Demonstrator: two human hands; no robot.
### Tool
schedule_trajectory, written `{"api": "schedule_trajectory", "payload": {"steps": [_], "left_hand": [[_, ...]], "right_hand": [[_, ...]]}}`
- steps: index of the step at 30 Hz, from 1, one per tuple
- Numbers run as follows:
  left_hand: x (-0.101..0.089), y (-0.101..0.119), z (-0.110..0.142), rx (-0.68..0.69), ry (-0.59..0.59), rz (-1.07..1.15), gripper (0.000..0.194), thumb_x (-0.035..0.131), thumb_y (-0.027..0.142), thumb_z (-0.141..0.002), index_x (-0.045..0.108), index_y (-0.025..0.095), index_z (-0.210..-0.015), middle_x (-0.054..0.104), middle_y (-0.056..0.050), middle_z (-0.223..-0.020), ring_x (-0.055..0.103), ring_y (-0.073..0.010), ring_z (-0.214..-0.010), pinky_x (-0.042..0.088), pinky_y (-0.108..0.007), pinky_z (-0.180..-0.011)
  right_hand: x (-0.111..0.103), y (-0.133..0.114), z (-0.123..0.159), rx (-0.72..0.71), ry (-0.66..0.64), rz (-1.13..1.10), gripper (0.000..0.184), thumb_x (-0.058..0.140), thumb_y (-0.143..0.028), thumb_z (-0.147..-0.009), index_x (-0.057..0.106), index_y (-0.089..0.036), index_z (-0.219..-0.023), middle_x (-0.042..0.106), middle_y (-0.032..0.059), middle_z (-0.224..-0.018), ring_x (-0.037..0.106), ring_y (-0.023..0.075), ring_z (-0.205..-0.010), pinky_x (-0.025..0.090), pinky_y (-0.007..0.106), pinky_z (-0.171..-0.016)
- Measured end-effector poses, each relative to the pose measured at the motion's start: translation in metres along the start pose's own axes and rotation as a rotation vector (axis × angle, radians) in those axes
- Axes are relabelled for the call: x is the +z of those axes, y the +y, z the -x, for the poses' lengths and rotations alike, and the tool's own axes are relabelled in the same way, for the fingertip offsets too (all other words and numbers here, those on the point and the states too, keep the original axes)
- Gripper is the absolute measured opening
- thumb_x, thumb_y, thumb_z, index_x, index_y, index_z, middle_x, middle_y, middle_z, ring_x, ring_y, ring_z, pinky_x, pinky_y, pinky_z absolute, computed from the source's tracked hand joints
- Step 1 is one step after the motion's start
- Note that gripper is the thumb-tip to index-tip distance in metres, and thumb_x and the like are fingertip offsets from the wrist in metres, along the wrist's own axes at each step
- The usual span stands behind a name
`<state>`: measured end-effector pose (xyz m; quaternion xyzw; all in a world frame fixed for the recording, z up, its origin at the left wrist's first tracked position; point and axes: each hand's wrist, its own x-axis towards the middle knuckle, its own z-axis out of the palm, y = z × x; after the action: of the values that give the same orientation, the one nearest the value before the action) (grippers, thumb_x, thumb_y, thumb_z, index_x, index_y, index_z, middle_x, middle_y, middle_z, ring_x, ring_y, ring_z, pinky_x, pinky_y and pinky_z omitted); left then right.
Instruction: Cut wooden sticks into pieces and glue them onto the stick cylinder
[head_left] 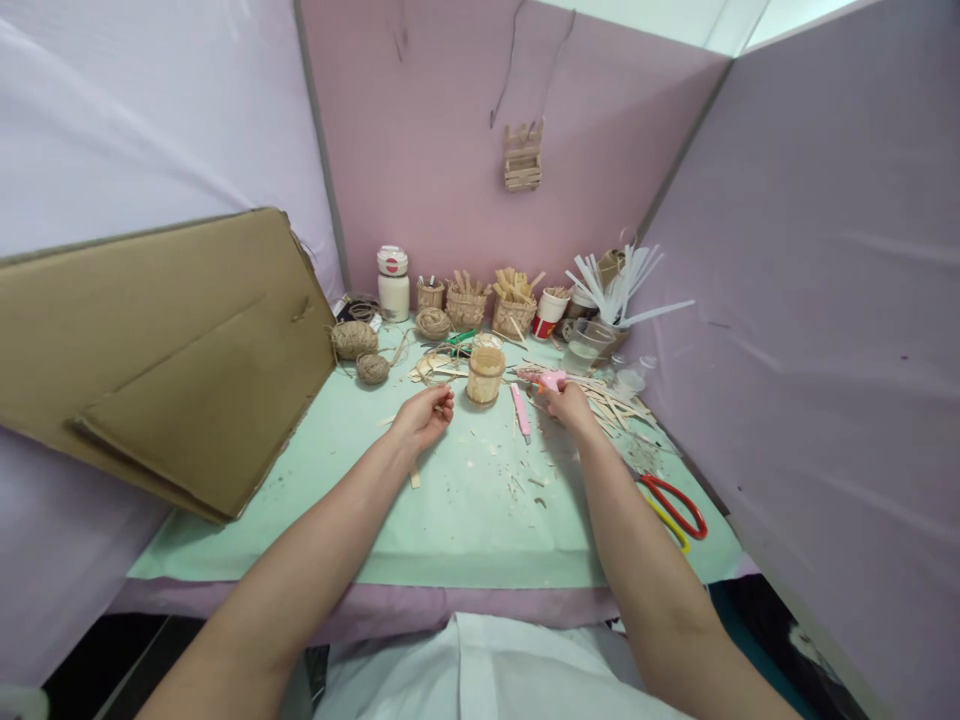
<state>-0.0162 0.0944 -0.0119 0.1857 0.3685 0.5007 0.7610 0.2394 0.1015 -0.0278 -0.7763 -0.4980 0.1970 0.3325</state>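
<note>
My right hand point(571, 406) is closed around a pink glue gun point(553, 380), whose front end points left over a pile of thin wood strips point(615, 405). Just left of a small round pot point(486, 382), my left hand point(427, 414) has its fingers curled together; anything inside them is too small to make out. The pot stands upright between my hands, pale wood with twine-like bands, and neither hand touches it. A pink utility knife point(520, 414) lies on the table below the glue gun. One flat wood strip point(415, 476) rests near my left wrist.
Red-and-yellow-handled scissors point(675, 508) lie by my right forearm. Cardboard point(172, 370) leans along the left side. Twine balls point(355, 341), a white-lidded jar point(394, 285), baskets of sticks point(514, 312) and a plastic cup point(587, 347) line the back. Wood scraps litter the green tabletop point(480, 540).
</note>
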Motion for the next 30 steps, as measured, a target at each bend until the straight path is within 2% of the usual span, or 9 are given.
{"api": "schedule_trajectory", "payload": {"steps": [5,7,9,11,13,15,19,22,30], "left_hand": [[-0.001,0.002,0.001,0.018,-0.005,0.008,0.012,0.052,0.005,-0.079,0.054,0.010,-0.069,0.052,0.000,-0.059,0.047,-0.0031,-0.048,0.036,-0.011,-0.042],[-0.001,0.002,0.000,0.022,-0.004,0.014,0.012,0.052,0.005,-0.078,0.054,0.011,-0.067,0.052,-0.001,-0.059,0.047,-0.0032,-0.048,0.036,-0.011,-0.042],[-0.002,0.002,0.000,0.023,-0.004,0.019,0.013,0.053,0.004,-0.078,0.054,0.011,-0.066,0.052,-0.001,-0.059,0.047,-0.0031,-0.048,0.036,-0.011,-0.042],[-0.002,0.002,0.000,0.025,-0.001,0.023,0.012,0.053,0.004,-0.077,0.054,0.011,-0.067,0.053,-0.001,-0.059,0.047,-0.0031,-0.048,0.036,-0.011,-0.042],[-0.001,0.001,0.000,0.027,0.005,0.025,0.012,0.054,0.004,-0.077,0.054,0.011,-0.067,0.053,-0.001,-0.058,0.047,-0.0032,-0.048,0.036,-0.011,-0.042],[-0.001,0.002,0.001,0.029,0.014,0.026,0.013,0.053,0.004,-0.077,0.054,0.011,-0.066,0.053,-0.001,-0.058,0.047,-0.0032,-0.047,0.036,-0.011,-0.042],[-0.001,0.004,0.002,0.036,0.025,0.030,0.015,0.052,0.004,-0.077,0.053,0.011,-0.065,0.053,-0.001,-0.057,0.047,-0.0030,-0.047,0.035,-0.011,-0.042],[-0.002,0.004,0.002,0.039,0.018,0.033,0.013,0.053,0.003,-0.076,0.054,0.011,-0.066,0.053,-0.001,-0.058,0.048,-0.0031,-0.047,0.035,-0.011,-0.042],[-0.004,0.001,-0.002,0.046,0.012,0.030,0.010,0.056,0.004,-0.074,0.055,0.011,-0.068,0.053,0.000,-0.059,0.047,-0.0031,-0.048,0.035,-0.011,-0.042]], "right_hand": [[0.006,0.001,-0.001,-0.045,0.037,0.203,0.019,0.058,-0.030,-0.071,0.064,-0.012,-0.074,0.064,0.0129,-0.072,0.061,0.0282,-0.079,0.044,0.033,-0.067],[0.002,-0.005,0.005,-0.098,0.080,0.262,0.024,0.060,-0.030,-0.071,0.065,-0.010,-0.081,0.063,0.0193,-0.085,0.058,0.0335,-0.091,0.043,0.040,-0.076],[-0.005,-0.015,0.011,-0.204,0.120,0.294,0.032,0.059,-0.029,-0.072,0.064,-0.008,-0.096,0.059,0.0222,-0.101,0.052,0.0351,-0.104,0.038,0.044,-0.087],[-0.010,-0.030,0.015,-0.362,0.123,0.295,0.041,0.059,-0.027,-0.074,0.058,-0.013,-0.112,0.052,0.0188,-0.115,0.045,0.0314,-0.113,0.034,0.043,-0.095],[-0.012,-0.045,0.014,-0.520,0.077,0.282,0.044,0.061,-0.025,-0.074,0.054,-0.022,-0.118,0.045,0.0117,-0.125,0.042,0.0258,-0.117,0.033,0.038,-0.097],[-0.009,-0.058,0.010,-0.674,0.013,0.272,0.044,0.063,-0.018,-0.072,0.056,-0.027,-0.114,0.041,0.0066,-0.129,0.041,0.0227,-0.118,0.034,0.037,-0.098],[0.004,-0.069,-0.003,-0.908,-0.054,0.250,0.022,0.061,-0.013,-0.072,0.064,-0.022,-0.092,0.044,0.0075,-0.124,0.040,0.0257,-0.115,0.031,0.044,-0.098],[0.012,-0.069,-0.007,-0.925,-0.052,0.238,0.010,0.062,-0.019,-0.074,0.064,-0.020,-0.083,0.049,0.0085,-0.117,0.042,0.0263,-0.111,0.032,0.045,-0.096],[0.021,-0.078,0.004,-0.927,-0.030,0.250,0.011,0.062,-0.019,-0.075,0.065,-0.019,-0.085,0.051,0.0090,-0.113,0.044,0.0252,-0.107,0.034,0.042,-0.094]]}}
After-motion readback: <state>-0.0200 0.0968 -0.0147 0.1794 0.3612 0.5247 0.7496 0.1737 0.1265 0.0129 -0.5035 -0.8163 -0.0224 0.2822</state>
